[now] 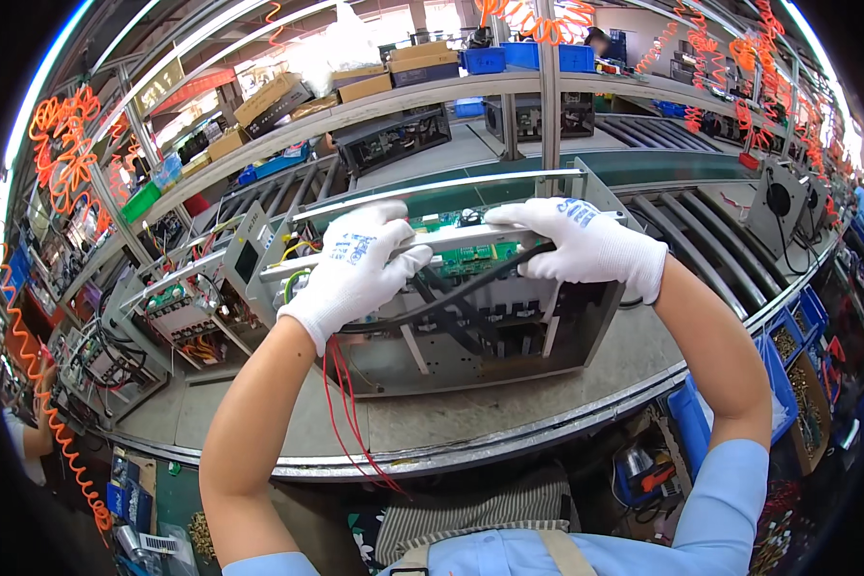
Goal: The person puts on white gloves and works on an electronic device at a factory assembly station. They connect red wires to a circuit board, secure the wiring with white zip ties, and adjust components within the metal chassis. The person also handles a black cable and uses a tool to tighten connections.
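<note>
Metal chassis sits by the workbench's front edge, long axis left-right; its pale crossbar runs the same way, directly under the fingers. Left hand and right hand equally near, fingers curled over it; gripping or just resting, can't tell.

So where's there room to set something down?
A bare strip of bench lies between the metal unit and the front edge, crossed by red wires at left; rollers right of the unit look bare. It's crowded leftward, among other open units, and along the unit's top, where left hand and right hand are.
</note>
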A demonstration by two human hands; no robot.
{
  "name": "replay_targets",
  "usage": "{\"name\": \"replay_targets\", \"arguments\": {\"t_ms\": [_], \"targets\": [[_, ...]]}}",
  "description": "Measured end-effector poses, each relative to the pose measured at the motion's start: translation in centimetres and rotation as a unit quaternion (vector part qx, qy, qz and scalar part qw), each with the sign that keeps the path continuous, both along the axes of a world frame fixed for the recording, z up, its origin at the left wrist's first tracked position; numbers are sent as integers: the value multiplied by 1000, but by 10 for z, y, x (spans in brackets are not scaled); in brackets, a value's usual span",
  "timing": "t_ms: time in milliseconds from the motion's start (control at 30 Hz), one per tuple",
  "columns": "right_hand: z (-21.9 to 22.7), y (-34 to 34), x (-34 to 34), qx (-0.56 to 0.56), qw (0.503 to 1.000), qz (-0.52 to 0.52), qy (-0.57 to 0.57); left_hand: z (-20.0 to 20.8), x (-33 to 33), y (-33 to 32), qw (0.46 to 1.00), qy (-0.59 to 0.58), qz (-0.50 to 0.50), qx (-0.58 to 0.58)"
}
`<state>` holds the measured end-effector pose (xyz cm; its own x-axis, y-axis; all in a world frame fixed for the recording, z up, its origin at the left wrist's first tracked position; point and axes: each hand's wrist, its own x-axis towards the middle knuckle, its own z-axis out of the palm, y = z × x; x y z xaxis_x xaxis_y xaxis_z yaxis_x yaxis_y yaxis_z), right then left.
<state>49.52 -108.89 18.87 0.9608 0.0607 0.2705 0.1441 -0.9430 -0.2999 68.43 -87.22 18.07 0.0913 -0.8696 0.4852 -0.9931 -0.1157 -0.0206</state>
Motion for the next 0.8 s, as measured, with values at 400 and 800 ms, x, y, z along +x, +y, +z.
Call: {"name": "replay_targets", "arguments": {"t_ms": [400, 800], "targets": [[5, -26, 19, 236, 966, 61, 87, 7, 17, 23, 998, -28, 0, 60], [-1, 18, -5, 146, 986, -75, 10, -5, 7, 26, 995, -70, 46, 53]]}}
